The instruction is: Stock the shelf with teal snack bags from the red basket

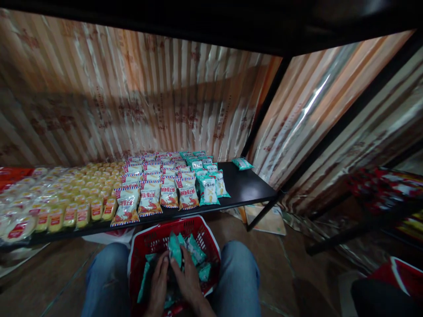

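Between my knees stands a red basket (140,240) with a pale rim, holding several teal snack bags (197,251). Over it, my left hand (160,277) and my right hand (189,275) close from both sides on one teal snack bag (175,250), held roughly upright. Part of that bag is hidden by my fingers. In front, on the black shelf (243,187), more teal snack bags (209,190) stand in rows at the right of white-and-orange snack bags (150,198). A single teal bag (243,163) lies apart at the shelf's right end.
Packed yellow cakes (70,215) fill the shelf's left side. A dark upper shelf (198,22) hangs overhead, and a slanting black post (267,103) rises at the right corner. Flattened cardboard (267,219) lies on the floor. Another red basket (410,275) stands far right.
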`<state>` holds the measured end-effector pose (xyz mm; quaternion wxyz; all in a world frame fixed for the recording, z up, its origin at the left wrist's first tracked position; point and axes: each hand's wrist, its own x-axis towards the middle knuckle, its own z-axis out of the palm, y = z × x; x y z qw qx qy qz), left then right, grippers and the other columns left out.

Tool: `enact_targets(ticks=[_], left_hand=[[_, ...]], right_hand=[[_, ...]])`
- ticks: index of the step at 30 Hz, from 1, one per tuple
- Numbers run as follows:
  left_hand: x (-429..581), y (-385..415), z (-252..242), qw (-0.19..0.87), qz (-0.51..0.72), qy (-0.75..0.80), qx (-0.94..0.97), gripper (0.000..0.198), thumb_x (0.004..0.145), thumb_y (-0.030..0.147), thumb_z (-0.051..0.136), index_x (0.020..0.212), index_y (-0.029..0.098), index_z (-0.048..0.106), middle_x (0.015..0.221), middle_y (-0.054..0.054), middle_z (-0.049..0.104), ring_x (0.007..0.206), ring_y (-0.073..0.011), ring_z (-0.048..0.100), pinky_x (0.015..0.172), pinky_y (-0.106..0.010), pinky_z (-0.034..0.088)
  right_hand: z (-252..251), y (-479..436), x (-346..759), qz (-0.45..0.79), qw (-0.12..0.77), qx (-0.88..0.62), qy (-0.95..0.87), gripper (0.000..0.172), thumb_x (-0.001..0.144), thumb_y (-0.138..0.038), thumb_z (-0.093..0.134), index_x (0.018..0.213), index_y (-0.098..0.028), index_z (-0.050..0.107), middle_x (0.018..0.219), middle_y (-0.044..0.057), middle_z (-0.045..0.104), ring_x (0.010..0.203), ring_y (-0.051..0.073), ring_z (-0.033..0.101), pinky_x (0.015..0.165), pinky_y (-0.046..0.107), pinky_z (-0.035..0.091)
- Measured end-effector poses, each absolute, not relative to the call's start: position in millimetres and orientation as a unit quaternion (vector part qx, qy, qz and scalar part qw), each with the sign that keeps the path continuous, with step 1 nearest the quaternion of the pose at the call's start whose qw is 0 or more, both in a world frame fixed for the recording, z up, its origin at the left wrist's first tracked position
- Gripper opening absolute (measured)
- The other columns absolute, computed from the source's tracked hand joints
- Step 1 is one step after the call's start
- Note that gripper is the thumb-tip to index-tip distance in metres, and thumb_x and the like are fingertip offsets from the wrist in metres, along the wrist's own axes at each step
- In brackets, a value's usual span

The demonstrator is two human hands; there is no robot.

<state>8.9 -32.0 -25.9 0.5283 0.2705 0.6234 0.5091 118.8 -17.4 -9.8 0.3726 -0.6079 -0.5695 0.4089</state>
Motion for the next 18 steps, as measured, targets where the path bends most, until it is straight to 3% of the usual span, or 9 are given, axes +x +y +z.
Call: enact_targets(ticks=[4,8,13,16,18], left_hand=[[19,-36,-28,0.530,0.501,0.596,0.336,0.069,0.067,0.073,0.052,0.109,0.020,0.065,0.128,-0.012,0.059,0.126,-0.0301,0.048,0.107,-0.040,0.038],[27,-30,-37,0.463,0.525,0.607,0.375,0.064,0.068,0.074,0.050,0.103,0.023,0.068,0.120,-0.011,0.064,0.123,-0.0309,0.050,0.112,-0.041,0.031],[15,-17,-38,0.509,0.498,0.616,0.337,0.071,0.066,0.069,0.059,0.118,0.022,0.057,0.134,-0.011,0.055,0.132,-0.0276,0.042,0.112,-0.040,0.031],[7,-12,-37,0.564,0.470,0.604,0.311,0.070,0.056,0.068,0.067,0.108,0.022,0.062,0.130,-0.011,0.058,0.131,-0.0298,0.043,0.109,-0.039,0.035],[6,-11,-34,0.572,0.451,0.617,0.298,0.066,0.049,0.067,0.072,0.098,0.023,0.065,0.125,-0.011,0.061,0.130,-0.0316,0.044,0.107,-0.039,0.038]], right_hand=[[-17,-12,133,0.437,0.407,-0.605,-0.526,0.066,0.073,-0.046,0.060,0.130,-0.012,0.053,0.130,0.017,0.057,0.122,0.031,0.054,0.105,0.045,0.040],[-17,-2,154,0.442,0.412,-0.643,-0.470,0.062,0.063,-0.046,0.066,0.119,-0.019,0.063,0.122,0.014,0.063,0.119,0.034,0.056,0.103,0.046,0.042],[11,1,160,0.537,0.446,-0.594,-0.399,0.067,0.059,-0.047,0.063,0.119,-0.017,0.061,0.115,0.013,0.068,0.111,0.034,0.061,0.095,0.045,0.048],[20,2,158,0.625,0.440,-0.531,-0.368,0.069,0.061,-0.046,0.062,0.124,-0.017,0.058,0.113,0.012,0.068,0.100,0.031,0.067,0.085,0.043,0.053],[18,3,158,0.615,0.438,-0.538,-0.375,0.065,0.063,-0.045,0.062,0.122,-0.018,0.059,0.114,0.012,0.068,0.098,0.030,0.067,0.083,0.041,0.054]])
